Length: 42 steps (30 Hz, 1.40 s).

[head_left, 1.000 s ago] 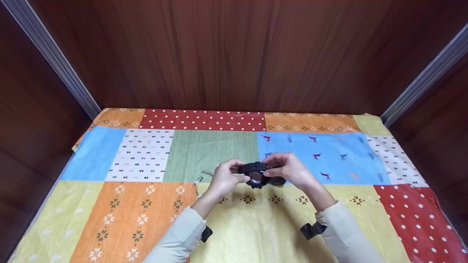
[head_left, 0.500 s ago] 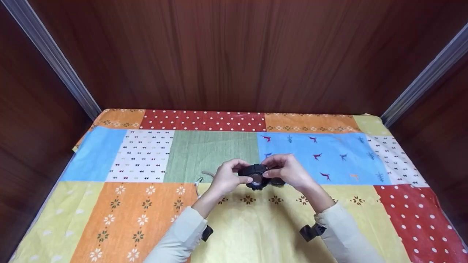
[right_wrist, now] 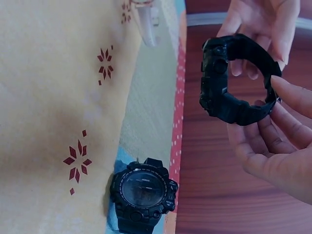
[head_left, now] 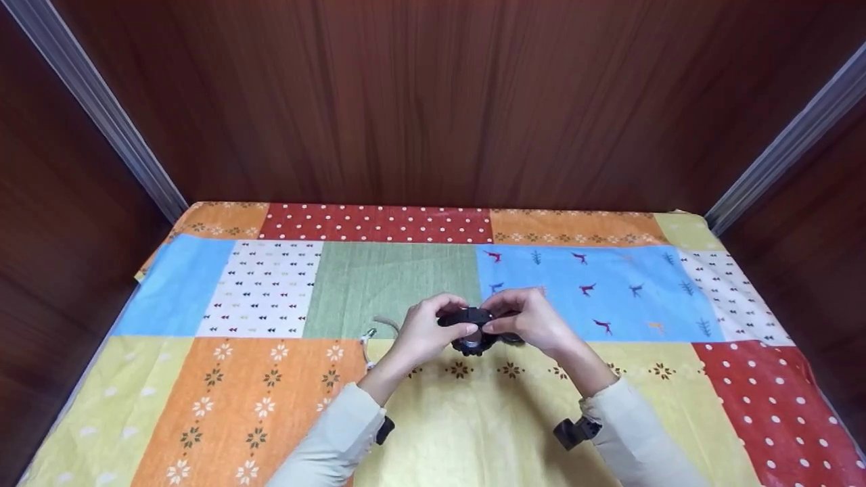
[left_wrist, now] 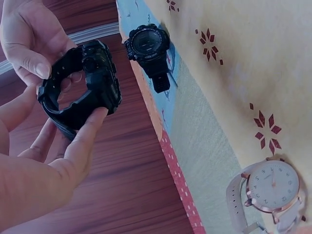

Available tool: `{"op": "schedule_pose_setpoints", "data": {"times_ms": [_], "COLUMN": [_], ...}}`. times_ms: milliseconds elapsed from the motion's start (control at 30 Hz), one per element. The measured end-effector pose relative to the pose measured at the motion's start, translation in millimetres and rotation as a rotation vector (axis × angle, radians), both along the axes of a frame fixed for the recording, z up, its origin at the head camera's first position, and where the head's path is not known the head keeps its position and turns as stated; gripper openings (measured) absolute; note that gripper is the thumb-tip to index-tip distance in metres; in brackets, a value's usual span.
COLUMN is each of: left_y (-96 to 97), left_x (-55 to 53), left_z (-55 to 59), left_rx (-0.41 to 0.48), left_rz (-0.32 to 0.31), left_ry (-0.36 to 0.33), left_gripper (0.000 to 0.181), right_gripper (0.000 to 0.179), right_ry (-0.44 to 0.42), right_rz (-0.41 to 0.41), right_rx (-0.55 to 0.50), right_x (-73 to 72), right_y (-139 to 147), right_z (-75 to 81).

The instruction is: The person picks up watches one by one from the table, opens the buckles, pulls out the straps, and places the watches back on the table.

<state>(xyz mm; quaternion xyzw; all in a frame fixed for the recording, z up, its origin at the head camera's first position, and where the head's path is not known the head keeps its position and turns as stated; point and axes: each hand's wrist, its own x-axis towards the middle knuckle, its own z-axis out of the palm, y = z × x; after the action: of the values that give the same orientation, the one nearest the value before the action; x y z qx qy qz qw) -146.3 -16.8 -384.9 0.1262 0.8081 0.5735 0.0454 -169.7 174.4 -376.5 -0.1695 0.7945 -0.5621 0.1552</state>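
Observation:
A black digital-style wristwatch (head_left: 468,316) is held up above the cloth between both hands, its strap looped round into a ring. My left hand (head_left: 427,333) pinches it from the left, the thumb across its underside in the head view. From the other side my right hand (head_left: 541,328) grips the strap with thumb and fingers. The left wrist view shows the watch case (left_wrist: 105,73) edge-on, with left fingers (left_wrist: 80,144) against the strap. Close beneath, a second black wristwatch (right_wrist: 144,190) lies face up on the cloth.
A wristwatch with a white dial and pale strap (left_wrist: 274,185) lies left of the hands, mostly hidden by the left hand in the head view. Patchwork cloth (head_left: 433,433) covers the table. Brown wood-grain panels (head_left: 433,101) stand behind and at both sides.
The held watch has sunk slightly and tilted, so less of its round back shows. My left thumb has slid right across it, and the right fingertips have shifted slightly left.

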Motion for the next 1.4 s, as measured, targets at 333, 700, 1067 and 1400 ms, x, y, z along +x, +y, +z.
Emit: {"op": "schedule_pose_setpoints", "data": {"times_ms": [333, 700, 1067, 1400], "left_y": [4.4, 4.0, 4.0, 3.7], "left_x": [1.2, 2.9, 3.5, 3.1], "left_z": [2.3, 1.3, 2.9, 2.6], "left_rx": [-0.141, -0.181, -0.155, -0.168], "left_rz": [0.017, 0.03, 0.039, 0.041], "left_ry": [0.058, 0.1, 0.095, 0.105], "left_gripper": [0.03, 0.031, 0.026, 0.024], "right_gripper": [0.025, 0.024, 0.025, 0.022], "right_ry": [0.037, 0.037, 0.038, 0.041], "right_rz": [0.012, 0.019, 0.017, 0.026], "right_rx": [0.062, 0.09, 0.114, 0.099], "right_x": [1.8, 2.6, 2.3, 0.5], "right_y": [-2.8, -3.6, -3.7, -3.1], "right_z": [3.5, 4.1, 6.2, 2.7]}}
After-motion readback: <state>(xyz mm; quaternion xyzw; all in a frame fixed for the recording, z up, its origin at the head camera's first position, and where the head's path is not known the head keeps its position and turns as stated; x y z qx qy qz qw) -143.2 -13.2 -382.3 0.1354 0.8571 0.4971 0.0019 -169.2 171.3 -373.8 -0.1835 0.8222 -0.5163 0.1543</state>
